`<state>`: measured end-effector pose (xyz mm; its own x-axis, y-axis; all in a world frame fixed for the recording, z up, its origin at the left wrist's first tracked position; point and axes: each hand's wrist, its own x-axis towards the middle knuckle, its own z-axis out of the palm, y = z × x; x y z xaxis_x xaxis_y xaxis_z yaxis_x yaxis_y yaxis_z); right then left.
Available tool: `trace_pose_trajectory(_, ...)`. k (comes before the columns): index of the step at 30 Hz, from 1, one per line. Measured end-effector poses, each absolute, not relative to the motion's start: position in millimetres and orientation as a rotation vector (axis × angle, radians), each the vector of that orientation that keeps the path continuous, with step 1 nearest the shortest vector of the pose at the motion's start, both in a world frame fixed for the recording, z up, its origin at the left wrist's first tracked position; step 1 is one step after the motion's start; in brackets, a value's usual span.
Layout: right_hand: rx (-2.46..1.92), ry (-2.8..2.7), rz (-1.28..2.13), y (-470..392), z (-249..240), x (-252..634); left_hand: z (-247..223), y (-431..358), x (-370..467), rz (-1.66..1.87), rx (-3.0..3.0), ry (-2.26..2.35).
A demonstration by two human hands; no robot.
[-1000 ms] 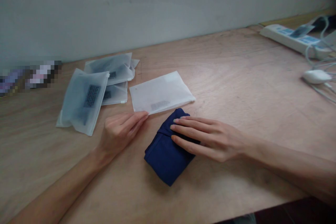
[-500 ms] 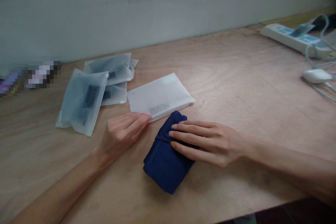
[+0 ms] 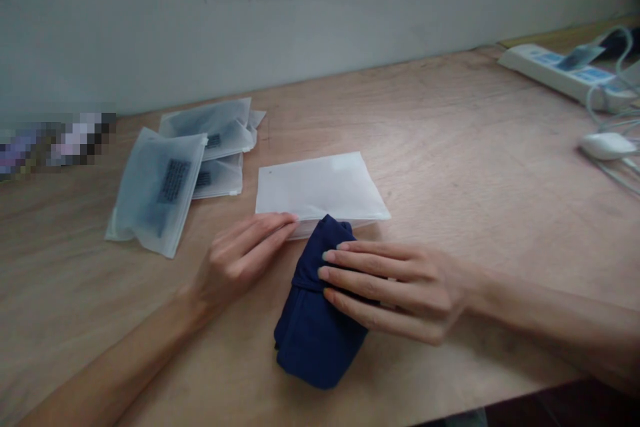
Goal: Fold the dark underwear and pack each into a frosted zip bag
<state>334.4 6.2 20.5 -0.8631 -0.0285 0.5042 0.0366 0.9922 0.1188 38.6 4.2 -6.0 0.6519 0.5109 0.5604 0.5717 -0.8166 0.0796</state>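
Observation:
A frosted white zip bag point(image 3: 320, 183) lies flat on the wooden table, its mouth facing me and parted a little. My left hand point(image 3: 245, 250) pinches the upper layer at the left part of that mouth. In my right hand point(image 3: 400, 287) is a navy blue folded cloth bundle point(image 3: 320, 340), gripped from the right with long fingers across its top; my thumb is hidden. The bundle's far end is at the bag's mouth and covers part of it. From this angle I cannot tell whether the end is inside.
Several filled frosted zip bags point(image 3: 155, 193) with black printed labels overlap at the left. Blurred items point(image 3: 75, 140) lie beyond them. A white power strip point(image 3: 560, 77) with cables and a white adapter point(image 3: 607, 145) are at the right. A wall runs along the back edge.
The white bag has turned slightly and slid right, and its mouth has parted. My right hand has tilted the bundle, bringing its far end over the mouth.

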Motion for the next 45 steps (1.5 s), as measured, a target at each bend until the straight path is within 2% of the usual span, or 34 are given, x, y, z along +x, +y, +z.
trace_pose_trajectory(8,-0.110,-2.730,-0.017,10.1,15.7,337.4,-6.9,1.0,44.3,-1.023,-2.751,-0.895)
trace_pose_trajectory(15,-0.593,-2.713,-0.098,7.3,-2.3,335.6,-9.2,3.1,42.4,-0.912,-2.879,-0.815)
trace_pose_trajectory(27,-0.763,-2.556,-0.438,3.0,0.2,336.3,-7.1,3.9,51.5,-0.758,-2.723,-0.906)
trace_pose_trajectory(34,-0.690,-2.644,-0.070,9.2,-0.8,340.1,3.7,1.5,53.1,-0.921,-2.787,-0.640)
trace_pose_trajectory(38,-0.628,-2.665,-0.197,10.5,-2.6,339.3,5.8,1.7,53.2,-1.019,-2.861,-0.636)
trace_pose_trajectory(45,-0.919,-2.537,-0.407,-1.0,-3.6,331.0,7.3,-3.1,51.6,-1.005,-2.890,-0.420)
